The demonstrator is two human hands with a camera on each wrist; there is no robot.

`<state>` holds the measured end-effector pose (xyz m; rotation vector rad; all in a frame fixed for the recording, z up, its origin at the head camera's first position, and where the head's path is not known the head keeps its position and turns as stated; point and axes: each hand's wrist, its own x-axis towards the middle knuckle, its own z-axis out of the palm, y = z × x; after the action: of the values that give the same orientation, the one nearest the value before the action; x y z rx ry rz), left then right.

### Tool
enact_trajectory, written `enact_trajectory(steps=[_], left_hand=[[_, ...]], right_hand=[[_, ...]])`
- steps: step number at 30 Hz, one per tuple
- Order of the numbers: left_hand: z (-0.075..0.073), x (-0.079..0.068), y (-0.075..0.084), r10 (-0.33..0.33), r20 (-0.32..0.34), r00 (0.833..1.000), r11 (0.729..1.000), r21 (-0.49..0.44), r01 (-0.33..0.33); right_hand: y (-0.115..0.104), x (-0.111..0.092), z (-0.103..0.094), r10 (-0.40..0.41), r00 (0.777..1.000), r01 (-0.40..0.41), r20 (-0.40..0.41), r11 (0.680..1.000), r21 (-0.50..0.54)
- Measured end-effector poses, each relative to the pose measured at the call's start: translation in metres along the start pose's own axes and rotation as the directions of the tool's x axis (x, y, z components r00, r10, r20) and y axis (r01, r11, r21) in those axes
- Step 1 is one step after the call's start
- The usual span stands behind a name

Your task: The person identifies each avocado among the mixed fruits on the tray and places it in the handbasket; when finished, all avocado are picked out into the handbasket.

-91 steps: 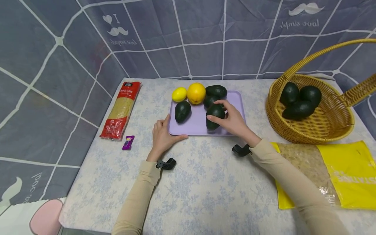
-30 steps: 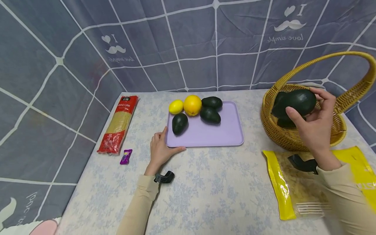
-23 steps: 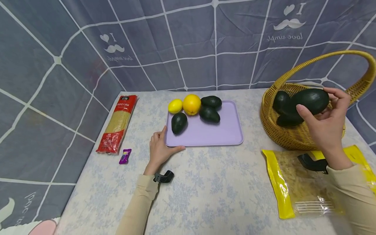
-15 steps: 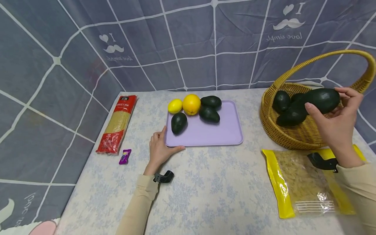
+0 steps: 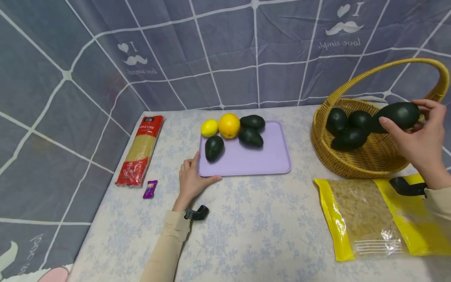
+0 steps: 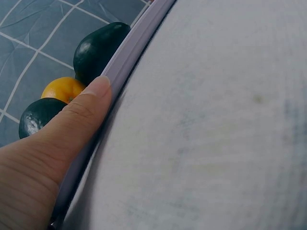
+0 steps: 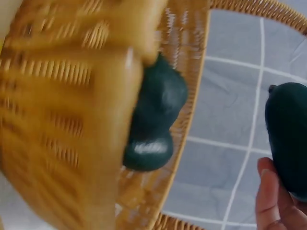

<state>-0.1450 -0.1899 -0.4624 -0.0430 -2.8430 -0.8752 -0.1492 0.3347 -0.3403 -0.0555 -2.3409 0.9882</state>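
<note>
In the head view my right hand [image 5: 424, 135] grips a dark green avocado [image 5: 399, 114] by its far end, held over the right side of a wicker basket [image 5: 327, 162]. Several other avocados [image 5: 349, 139] lie inside the basket on the left. My left hand [image 5: 193, 178] touches the front left corner of a lilac tray [image 5: 253, 158], thumb and index finger spread along its edges. The left wrist view has the thumb [image 6: 79, 112] against the rim. On the tray lie several fruits: a lemon [image 5: 209, 128], an orange [image 5: 229, 126] and avocados [image 5: 214, 148].
A red pasta packet [image 5: 141, 150] and a small purple wrapped sweet [image 5: 150, 189] lie at the left of the table. A yellow clear-windowed bag [image 5: 366, 215] lies in front of the basket, whose tall handle [image 5: 391, 66] arches over it. A checked curtain [image 5: 229, 51] hangs behind.
My right hand has taken an avocado from the tray, carried it right to the basket, and shifted it further right over the basket. My left hand stays at the tray corner.
</note>
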Motion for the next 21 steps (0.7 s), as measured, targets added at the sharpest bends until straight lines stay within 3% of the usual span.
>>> enact_trajectory(steps=[6,12,17,21], left_hand=[[0.001,-0.001,-0.001,0.002,-0.002,1.0,1.0,-0.01,-0.002],[0.002,0.001,-0.002,-0.002,-0.003,1.0,1.0,0.001,0.002],[0.002,0.002,-0.001,-0.007,0.005,1.0,1.0,0.002,0.007],[0.001,0.001,-0.001,-0.005,0.003,1.0,1.0,0.002,0.005]], right_hand=[[0.015,0.01,-0.001,0.096,0.987,-0.075,0.129,0.984,-0.16],[0.04,0.019,0.002,0.209,0.926,-0.133,0.314,0.96,-0.247],[0.081,0.029,0.005,0.222,0.907,-0.115,0.358,0.948,-0.296],[0.086,0.033,0.005,0.186,0.892,-0.054,0.413,0.949,-0.311]])
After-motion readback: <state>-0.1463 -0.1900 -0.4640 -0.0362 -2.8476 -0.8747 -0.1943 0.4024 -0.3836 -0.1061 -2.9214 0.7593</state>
